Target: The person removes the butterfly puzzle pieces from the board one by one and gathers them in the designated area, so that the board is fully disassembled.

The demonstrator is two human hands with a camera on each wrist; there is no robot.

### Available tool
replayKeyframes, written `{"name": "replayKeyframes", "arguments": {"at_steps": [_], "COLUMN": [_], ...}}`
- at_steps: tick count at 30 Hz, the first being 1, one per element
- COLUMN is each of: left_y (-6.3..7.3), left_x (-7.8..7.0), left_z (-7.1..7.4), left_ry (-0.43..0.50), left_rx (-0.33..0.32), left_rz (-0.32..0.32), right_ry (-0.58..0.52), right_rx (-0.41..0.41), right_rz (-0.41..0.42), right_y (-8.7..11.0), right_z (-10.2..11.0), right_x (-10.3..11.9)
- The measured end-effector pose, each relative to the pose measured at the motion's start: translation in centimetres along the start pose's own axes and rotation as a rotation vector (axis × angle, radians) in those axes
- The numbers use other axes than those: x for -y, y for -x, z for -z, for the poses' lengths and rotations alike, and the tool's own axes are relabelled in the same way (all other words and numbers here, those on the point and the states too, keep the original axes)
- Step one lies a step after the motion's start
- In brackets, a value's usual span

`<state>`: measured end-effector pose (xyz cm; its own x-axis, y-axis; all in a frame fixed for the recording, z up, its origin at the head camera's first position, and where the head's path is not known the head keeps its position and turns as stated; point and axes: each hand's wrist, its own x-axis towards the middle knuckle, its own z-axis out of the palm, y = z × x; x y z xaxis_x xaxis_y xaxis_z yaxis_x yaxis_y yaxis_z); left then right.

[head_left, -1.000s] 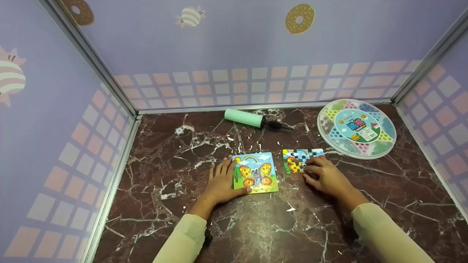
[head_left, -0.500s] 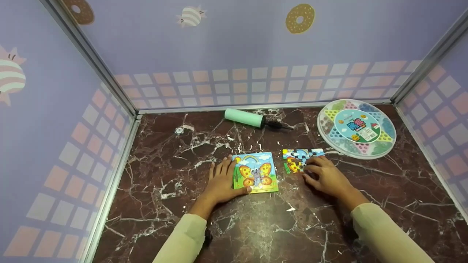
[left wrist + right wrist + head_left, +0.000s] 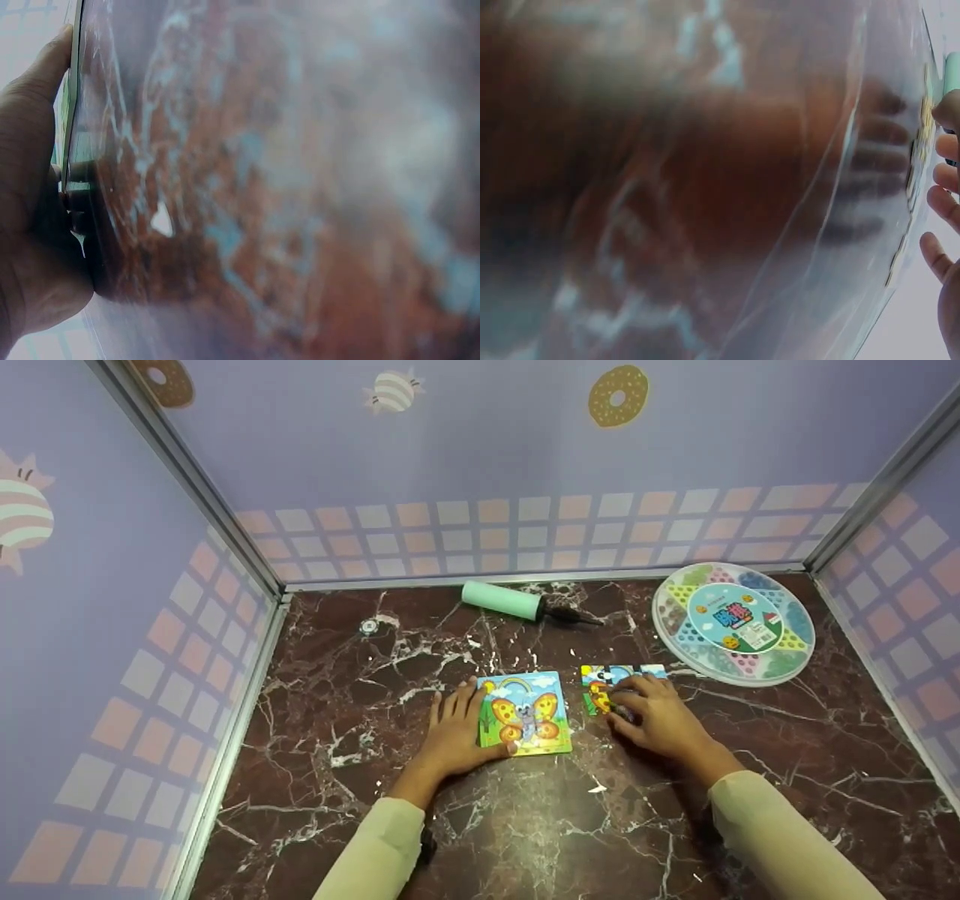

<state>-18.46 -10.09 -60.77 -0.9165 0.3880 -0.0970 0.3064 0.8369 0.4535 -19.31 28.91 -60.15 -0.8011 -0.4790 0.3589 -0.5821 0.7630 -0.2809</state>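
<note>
A square picture board [image 3: 527, 709] with a cartoon butterfly lies flat on the marbled table. My left hand [image 3: 454, 739] rests at its left side, the fingers spread along the left edge and the thumb on the lower edge. To the right of the board is a group of jigsaw puzzle pieces [image 3: 600, 682] with matching sky and yellow-orange wing prints. Over their right and lower part sits my right hand [image 3: 658, 718], fingers bent loosely and tips on or just above the pieces. The hand hides several pieces. In the right wrist view the fingers [image 3: 946, 201] stand apart from one another.
A mint-green hand pump [image 3: 501, 600] with a black end lies behind the board. At the back right is a round Chinese checkers set [image 3: 735, 622]. A small round disc [image 3: 368, 627] sits at the back left. Patterned panels [image 3: 480, 450] wall the table in.
My right hand has shifted a little to the left over the puzzle pieces, covering more of their middle. The left hand and the board have stayed put.
</note>
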Motion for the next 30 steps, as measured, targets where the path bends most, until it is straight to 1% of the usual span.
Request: {"name": "replayKeyframes", "arguments": {"at_steps": [5,14,23,26,30], "left_y": [0.1,0.2,-0.1,-0.2,-0.4], "left_x": [0.1,0.0,0.4,0.6,1.0], "left_z": [0.0,0.2,-0.3,-0.5,-0.9], "left_ry": [-0.001,0.022,0.029,0.04,0.042], "left_rx": [-0.003,-0.013,-0.033,-0.039,-0.034], "left_rz": [0.004,-0.02,-0.033,-0.045,-0.037], "right_ry": [0.011,-0.013,-0.013,-0.002,-0.03], "right_rx": [0.052,0.113,0.085,0.091,0.118], "right_rz": [-0.009,0.023,0.117,0.125,0.11], "right_y": [-1.3,-3.7,-5.1,-5.3,-5.5], "right_z": [-0.6,-2.3,-4.0,-4.5,-4.7], "right_x": [1.3,4.2,6.1,6.4,6.9]}}
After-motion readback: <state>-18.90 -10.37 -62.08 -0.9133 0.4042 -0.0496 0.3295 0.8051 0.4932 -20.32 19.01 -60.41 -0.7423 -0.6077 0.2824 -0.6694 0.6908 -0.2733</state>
